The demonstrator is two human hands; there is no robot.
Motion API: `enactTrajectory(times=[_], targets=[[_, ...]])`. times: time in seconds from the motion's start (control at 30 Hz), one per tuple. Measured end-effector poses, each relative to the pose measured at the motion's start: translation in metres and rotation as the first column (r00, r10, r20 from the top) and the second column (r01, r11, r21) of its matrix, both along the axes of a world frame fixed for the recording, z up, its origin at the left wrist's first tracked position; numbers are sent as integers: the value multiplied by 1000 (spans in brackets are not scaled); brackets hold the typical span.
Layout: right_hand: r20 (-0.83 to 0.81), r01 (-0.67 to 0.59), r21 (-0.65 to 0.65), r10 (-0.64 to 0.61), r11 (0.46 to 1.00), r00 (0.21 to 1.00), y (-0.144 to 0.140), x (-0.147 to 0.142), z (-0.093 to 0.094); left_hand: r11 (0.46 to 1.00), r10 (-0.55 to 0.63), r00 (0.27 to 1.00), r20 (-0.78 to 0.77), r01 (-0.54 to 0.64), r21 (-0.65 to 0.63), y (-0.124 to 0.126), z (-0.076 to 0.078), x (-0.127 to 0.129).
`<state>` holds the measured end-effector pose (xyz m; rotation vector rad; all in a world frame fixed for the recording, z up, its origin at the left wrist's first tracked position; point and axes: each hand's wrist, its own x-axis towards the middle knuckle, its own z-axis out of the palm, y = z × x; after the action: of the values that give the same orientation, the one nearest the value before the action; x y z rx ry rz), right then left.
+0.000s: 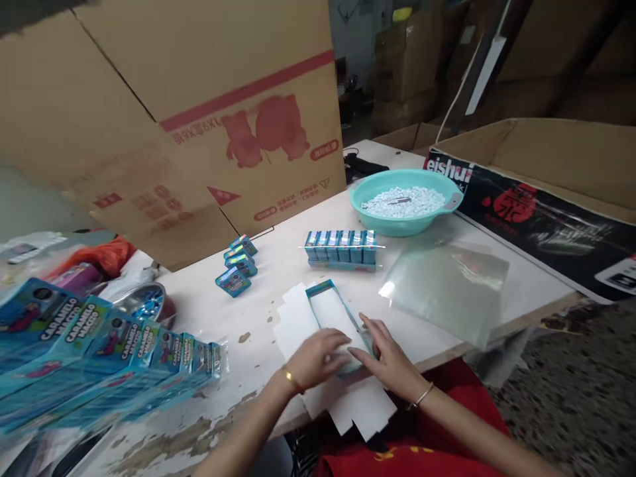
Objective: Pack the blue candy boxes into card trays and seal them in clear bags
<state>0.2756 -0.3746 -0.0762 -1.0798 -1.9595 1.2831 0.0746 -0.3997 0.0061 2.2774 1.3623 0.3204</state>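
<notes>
A shallow blue-edged white carton tray (332,310) lies on the white table (278,265), half folded, with white flaps (295,321) spread to its left and toward me. My left hand (318,358) presses on the tray's near end. My right hand (387,354) holds the tray's near right wall, fingers curled on it. Beyond the tray stands a row of small blue boxes (342,247) packed side by side. Several loose blue boxes (237,265) lie to the left of it.
A teal basin (403,199) of small white pieces sits at the back. Clear plastic sheets (447,285) lie at the right edge. Stacked flat blue cartons (99,358) fill the left. A big cardboard box (199,112) stands behind, another one (546,192) to the right.
</notes>
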Motion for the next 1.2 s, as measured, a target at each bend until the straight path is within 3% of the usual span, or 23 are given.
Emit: enactTrajectory(times=[0.03, 0.07, 0.1, 0.13, 0.2, 0.23, 0.27, 0.3, 0.37, 0.47, 0.57, 0.73, 0.97, 1.2], targets=[[29, -9, -20, 9, 1000, 1000, 2, -4, 0, 985, 70, 997, 7, -71, 157, 5, 6, -26], [61, -26, -28, 28, 999, 998, 4, -9, 0, 931, 196, 980, -36, -174, 319, 11, 11, -56], [93, -44, -29, 46, 999, 995, 6, -14, 0, 842, 378, 920, -103, -295, 452, 18, 17, -88], [122, -56, -31, 59, 998, 991, 8, -19, 0, 735, 564, 811, -156, -408, 542, 25, 21, -121], [168, -75, -46, 81, 996, 982, 13, -31, 1, 522, 842, 493, -219, -643, 561, 40, 27, -182], [183, -91, -59, 100, 994, 978, 15, -37, 2, 460, 888, 383, -256, -722, 517, 47, 27, -207], [189, -109, -71, 121, 991, 974, 16, -43, 4, 434, 899, 327, -292, -760, 483, 54, 26, -228], [189, -124, -78, 137, 989, 972, 18, -50, 5, 433, 893, 306, -329, -781, 450, 61, 25, -243], [173, -144, -87, 157, 986, 972, 21, -63, 9, 496, 851, 335, -404, -765, 411, 77, 22, -260], [159, -159, -127, 178, 979, 971, 25, -79, 14, 612, 755, 383, -532, -702, 363, 103, 23, -267], [159, -170, -166, 197, 971, 967, 29, -90, 16, 673, 674, 375, -637, -666, 321, 126, 28, -272], [136, -185, -172, 210, 968, 968, 33, -101, 12, 708, 610, 397, -686, -662, 246, 141, 31, -280], [153, -174, -178, 202, 968, 967, 34, -103, 10, 668, 726, 353, -590, -566, 483, 128, 13, -268], [202, -167, -120, 189, 979, 961, 34, -102, 11, 713, 687, 436, -582, -562, 420, 141, 22, -279]])
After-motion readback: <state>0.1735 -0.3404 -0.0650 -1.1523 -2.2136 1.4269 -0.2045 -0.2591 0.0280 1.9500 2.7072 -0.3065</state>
